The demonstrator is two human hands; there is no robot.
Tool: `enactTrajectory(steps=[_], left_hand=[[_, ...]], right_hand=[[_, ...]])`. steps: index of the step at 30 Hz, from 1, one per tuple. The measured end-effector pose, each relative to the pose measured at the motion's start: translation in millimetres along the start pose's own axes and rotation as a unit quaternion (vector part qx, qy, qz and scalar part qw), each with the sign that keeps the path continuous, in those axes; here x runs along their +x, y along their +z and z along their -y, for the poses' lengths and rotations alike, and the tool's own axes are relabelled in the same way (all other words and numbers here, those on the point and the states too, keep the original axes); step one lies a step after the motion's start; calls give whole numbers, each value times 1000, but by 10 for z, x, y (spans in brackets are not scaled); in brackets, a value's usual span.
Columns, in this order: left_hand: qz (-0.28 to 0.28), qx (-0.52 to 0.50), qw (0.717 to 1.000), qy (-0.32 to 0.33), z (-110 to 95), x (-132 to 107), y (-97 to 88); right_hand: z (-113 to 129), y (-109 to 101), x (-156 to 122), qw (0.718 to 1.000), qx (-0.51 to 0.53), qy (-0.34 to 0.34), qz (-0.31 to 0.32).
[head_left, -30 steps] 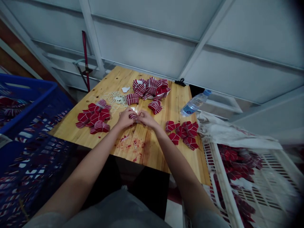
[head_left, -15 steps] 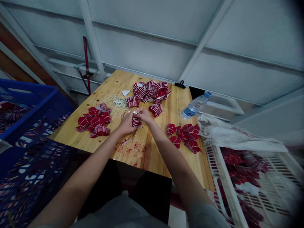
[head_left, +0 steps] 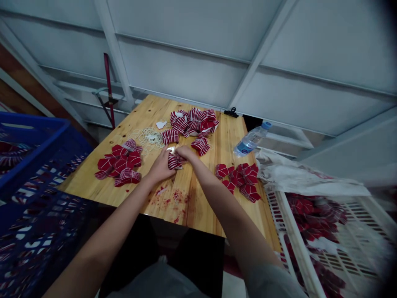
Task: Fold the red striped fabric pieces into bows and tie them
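Piles of red-and-white striped pieces are spread over the wooden table: one heap at the left, a larger heap at the far side, and a third heap at the right. Rubber bands are scattered between the left and far heaps. A water bottle is laid on its side at the table's right edge, and a black clip is seen at the far edge. Red scraps are strewn on the wood near the front. A blue crate is placed to the left and a white crate to the right, the latter partly covered by a pale sheet.

Nothing is set between the camera and the hands. A small striped bundle is held just above the table's middle. It is gripped from the left by the left hand, and its top is pinched by the right hand. Something pale, possibly a rubber band, is caught at the fingertips, though it cannot be made out clearly.
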State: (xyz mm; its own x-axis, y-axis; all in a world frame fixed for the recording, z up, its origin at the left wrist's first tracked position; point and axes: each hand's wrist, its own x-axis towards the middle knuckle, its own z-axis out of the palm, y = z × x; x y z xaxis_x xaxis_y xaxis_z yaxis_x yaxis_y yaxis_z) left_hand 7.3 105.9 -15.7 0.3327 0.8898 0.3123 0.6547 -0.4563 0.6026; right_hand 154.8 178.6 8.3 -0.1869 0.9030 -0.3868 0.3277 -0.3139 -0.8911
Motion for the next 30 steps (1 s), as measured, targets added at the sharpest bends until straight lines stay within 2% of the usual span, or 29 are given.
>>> enactTrajectory(steps=[3, 5, 8, 10, 12, 13, 15, 17, 18, 20, 23, 26, 28, 30], left_hand=[[-19, 15, 999, -36, 13, 22, -34], [-31, -21, 999, -38, -7, 43, -55], [-41, -176, 982, -53, -58, 90, -72], [-30, -296, 950, -95, -95, 119, -76], [-18, -354, 927, -124, -138, 135, -86], [-20, -345, 931, -121, -164, 137, -95], [-37, -256, 963, -78, -232, 138, -124], [-60, -124, 990, -22, -312, 146, -163], [-68, -73, 995, -1, -349, 157, -183], [-78, -46, 996, 15, -400, 193, -217], [-85, -142, 986, -22, -401, 261, -245], [-37, -239, 966, -92, -356, 286, -231], [-16, -275, 952, -131, -328, 262, -199], [-26, -293, 942, -164, -310, 217, -153]], right_hand=[[-99, -132, -116, 995, 14, 94, 29], [-137, -230, -236, 991, 41, 121, 50], [-118, -346, -447, 985, 106, 111, 77], [-88, -380, -581, 981, 148, 92, 87], [-76, -376, -689, 977, 176, 80, 91], [-79, -364, -730, 975, 186, 77, 90], [-93, -332, -789, 973, 202, 73, 84], [-99, -314, -828, 972, 216, 66, 70], [-93, -318, -842, 971, 223, 63, 62], [-61, -352, -867, 968, 239, 53, 46], [7, -426, -898, 960, 274, 35, 38], [38, -424, -919, 960, 277, -6, 29], [27, -372, -935, 973, 224, -42, -35], [-4, -308, -973, 977, 145, -90, -126]])
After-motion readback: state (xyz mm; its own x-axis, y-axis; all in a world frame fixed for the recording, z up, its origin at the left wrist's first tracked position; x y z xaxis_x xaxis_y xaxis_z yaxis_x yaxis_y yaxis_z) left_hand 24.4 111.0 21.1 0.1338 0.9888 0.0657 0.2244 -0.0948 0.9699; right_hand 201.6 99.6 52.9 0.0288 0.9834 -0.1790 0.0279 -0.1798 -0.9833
